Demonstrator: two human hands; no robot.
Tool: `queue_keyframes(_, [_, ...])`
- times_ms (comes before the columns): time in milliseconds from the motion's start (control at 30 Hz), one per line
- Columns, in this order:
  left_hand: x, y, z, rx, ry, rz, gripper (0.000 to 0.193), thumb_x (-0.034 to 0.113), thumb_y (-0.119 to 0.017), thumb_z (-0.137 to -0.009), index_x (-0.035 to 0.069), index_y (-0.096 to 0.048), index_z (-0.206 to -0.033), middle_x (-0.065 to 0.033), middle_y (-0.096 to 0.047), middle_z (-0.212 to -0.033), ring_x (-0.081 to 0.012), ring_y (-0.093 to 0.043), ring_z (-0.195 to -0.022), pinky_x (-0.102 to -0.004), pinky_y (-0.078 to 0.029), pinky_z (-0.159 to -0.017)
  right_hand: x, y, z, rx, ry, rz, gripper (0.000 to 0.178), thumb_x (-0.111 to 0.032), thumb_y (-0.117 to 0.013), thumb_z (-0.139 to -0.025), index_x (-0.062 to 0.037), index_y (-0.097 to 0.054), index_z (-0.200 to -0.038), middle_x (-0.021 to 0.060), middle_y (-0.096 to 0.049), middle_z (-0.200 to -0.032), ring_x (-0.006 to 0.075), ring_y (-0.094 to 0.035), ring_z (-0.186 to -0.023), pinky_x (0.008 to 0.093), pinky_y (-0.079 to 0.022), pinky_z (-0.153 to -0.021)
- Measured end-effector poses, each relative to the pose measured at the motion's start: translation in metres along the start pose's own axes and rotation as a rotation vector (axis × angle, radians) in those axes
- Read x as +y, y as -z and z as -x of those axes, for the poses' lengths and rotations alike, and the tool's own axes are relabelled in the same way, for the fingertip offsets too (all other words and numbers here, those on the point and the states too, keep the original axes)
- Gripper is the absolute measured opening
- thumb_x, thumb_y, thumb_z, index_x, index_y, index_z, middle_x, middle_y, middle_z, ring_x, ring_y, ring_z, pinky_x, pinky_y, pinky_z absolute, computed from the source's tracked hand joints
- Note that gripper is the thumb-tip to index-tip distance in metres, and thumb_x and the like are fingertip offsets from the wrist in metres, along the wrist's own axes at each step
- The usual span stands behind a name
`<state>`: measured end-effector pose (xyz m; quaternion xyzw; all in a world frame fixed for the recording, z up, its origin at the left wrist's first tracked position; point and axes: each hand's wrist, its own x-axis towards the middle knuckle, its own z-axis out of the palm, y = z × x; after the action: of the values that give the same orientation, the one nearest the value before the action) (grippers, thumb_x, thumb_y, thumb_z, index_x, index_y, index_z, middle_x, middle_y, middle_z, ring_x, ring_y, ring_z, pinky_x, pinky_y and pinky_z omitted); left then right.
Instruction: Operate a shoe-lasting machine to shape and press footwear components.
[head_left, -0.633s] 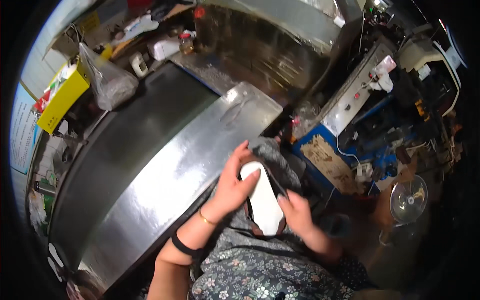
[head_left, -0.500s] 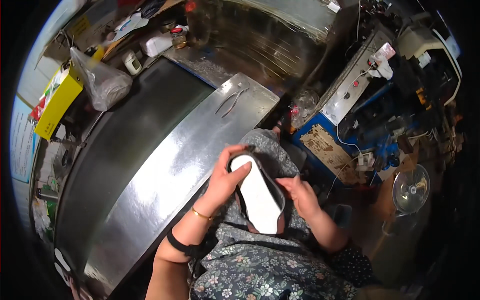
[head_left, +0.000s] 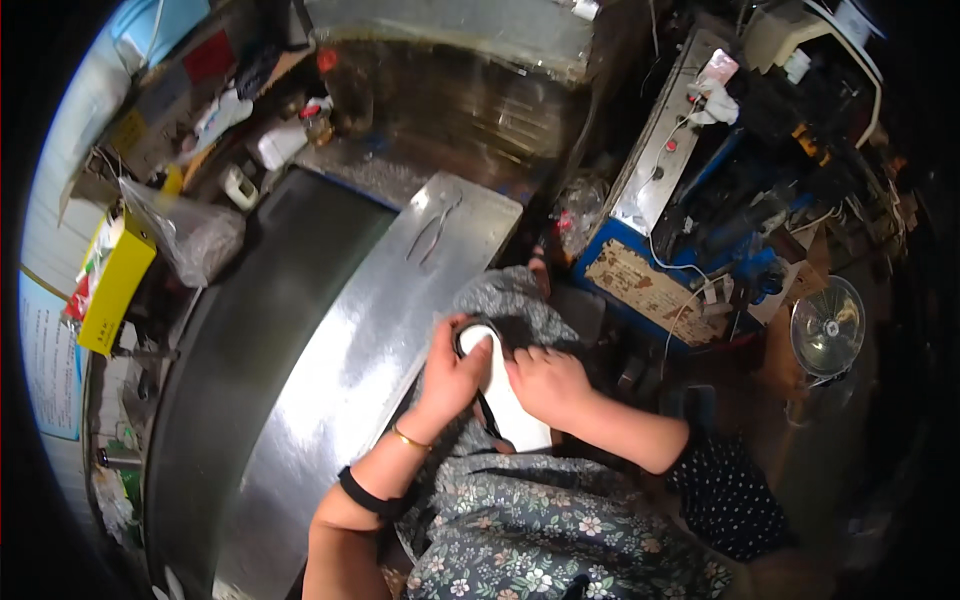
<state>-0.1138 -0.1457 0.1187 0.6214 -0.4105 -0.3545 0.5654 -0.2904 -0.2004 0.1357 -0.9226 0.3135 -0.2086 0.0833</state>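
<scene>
Over my lap lies a shoe upper (head_left: 515,425) with a dark edge, wrapped around a long white sole-shaped piece (head_left: 505,400) that faces up. My left hand (head_left: 452,372) is closed around its far left end, the thumb pressed on the white surface. My right hand (head_left: 548,385) is closed at the right edge, its curled fingers covering that side of the dark rim. What the right fingertips pinch is hidden beneath the hand. A pair of pliers (head_left: 436,230) rests on the metal plate to the far left of my hands.
A shiny metal plate (head_left: 300,400) and a dark belt (head_left: 250,300) run along my left. Beyond them are a yellow box (head_left: 118,285), a plastic bag (head_left: 205,240) and a white bottle (head_left: 238,187). At right stand a blue machine (head_left: 655,285) and a clear round fan-like disc (head_left: 828,328).
My right hand has moved left from beside the shoe upper onto its right edge, with the fingers now curled in. My left hand keeps its hold. The whole view has shifted slightly.
</scene>
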Motion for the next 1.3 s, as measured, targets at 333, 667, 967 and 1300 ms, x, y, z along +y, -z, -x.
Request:
queue_keyframes(333, [0.023,0.006,0.013,0.050,0.135,-0.316,0.036,0.029,-0.049,-0.104,-0.001,-0.056,-0.124,-0.0204,-0.066,-0.112,-0.0358,-0.063,-0.102,-0.0445,-0.051,-0.090,-0.020,-0.003,0.031,-0.247,-0.336,-0.785,0.060,-0.024,-0.048,-0.106,0.0039,-0.024,-0.153,0.0347,-0.062,-0.121,0.0448,-0.064,-0.112,0.0462,-0.051,-0.094])
queue_keyframes(667, [0.017,0.008,0.063,0.151,-0.314,-0.511,0.048,0.023,-0.047,-0.102,-0.010,-0.043,-0.137,-0.0343,-0.064,-0.109,-0.0499,-0.063,-0.101,-0.0519,-0.052,-0.089,-0.045,-0.002,0.028,-0.182,-0.265,-0.595,0.070,-0.023,-0.053,-0.101,0.0068,-0.018,-0.155,0.0398,-0.063,-0.106,0.0540,-0.066,-0.085,0.0558,-0.054,-0.072])
queue_keyframes(967, [-0.011,-0.005,0.048,0.221,0.047,0.066,0.049,0.036,-0.033,-0.111,-0.002,-0.053,-0.135,-0.0143,-0.064,-0.124,-0.0220,-0.060,-0.113,-0.0362,-0.047,-0.100,-0.030,-0.033,0.063,0.066,-0.120,-0.574,0.069,-0.023,-0.055,-0.101,0.0135,-0.024,-0.150,0.0377,-0.063,-0.095,0.0508,-0.065,-0.074,0.0538,-0.052,-0.065])
queue_keyframes(1300, [0.034,0.003,0.022,-0.044,0.111,0.150,0.047,0.042,-0.051,-0.104,0.003,-0.061,-0.129,-0.0123,-0.069,-0.114,-0.0247,-0.064,-0.107,-0.0379,-0.050,-0.095,0.007,-0.007,-0.012,-0.214,-0.385,-1.401,0.059,-0.044,-0.029,-0.111,0.0018,-0.043,-0.147,0.0165,-0.047,-0.148,0.0254,-0.043,-0.139,0.0372,-0.032,-0.116])
